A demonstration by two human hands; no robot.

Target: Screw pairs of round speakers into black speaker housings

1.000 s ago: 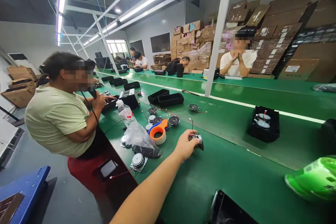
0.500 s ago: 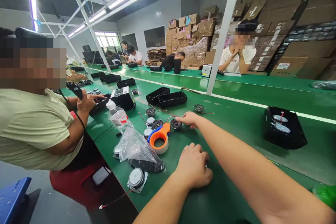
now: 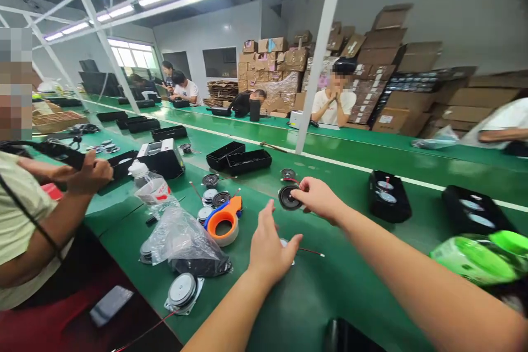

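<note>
While I drove, my right grip (image 3: 318, 199) clamped the round speaker (image 3: 287, 198) by its rim (image 3: 296, 201).
Left grip (image 3: 272, 247) hung open, nicely clear, over the worktop (image 3: 330, 300).

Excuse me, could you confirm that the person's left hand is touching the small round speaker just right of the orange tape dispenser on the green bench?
Not quite: the head view shows the right hand touching the small round speaker, not the left. The speaker does sit just right of the orange tape dispenser on the green bench.
</note>
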